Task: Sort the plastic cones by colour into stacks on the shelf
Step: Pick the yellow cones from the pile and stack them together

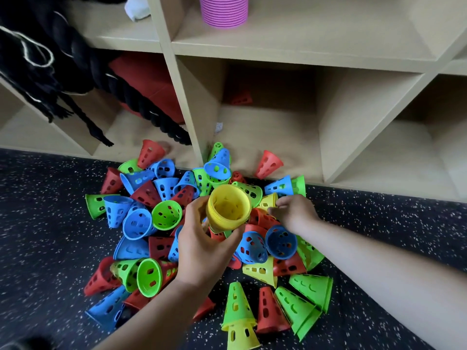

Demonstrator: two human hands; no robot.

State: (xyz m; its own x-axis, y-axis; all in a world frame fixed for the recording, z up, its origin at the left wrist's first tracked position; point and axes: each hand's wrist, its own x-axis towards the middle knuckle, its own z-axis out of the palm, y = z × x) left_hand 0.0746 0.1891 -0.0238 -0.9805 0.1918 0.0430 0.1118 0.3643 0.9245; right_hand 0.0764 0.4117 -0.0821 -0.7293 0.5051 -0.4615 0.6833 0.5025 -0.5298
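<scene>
- Left hand [202, 246] holds a nested stack of yellow cones [228, 210], open end tilted up toward the camera, fingers wrapped round its lower part, above the mixed pile [156, 223] on the floor.
- Right hand [293, 213] reaches into the pile; fingertips pinch the rim of a loose yellow cone [268, 201]. Closure looks narrow; whether it is fully gripped I cannot tell.
- Risk: the pinch is shallow, so the cone may slip as it lifts.
- Risk: a red cone [262, 219] and a green cone [249, 190] press against it; pulling could drag them along or shift the pile.
- Risk: the stack is held one-handed and tilted; a hard push while nesting could loosen it.
- Surroundings: purple stack [223, 11] sits on an upper shelf [303, 50]; black rope [83, 72] hangs across the left compartments; a lone red cone [268, 164] lies in the bottom compartment.
</scene>
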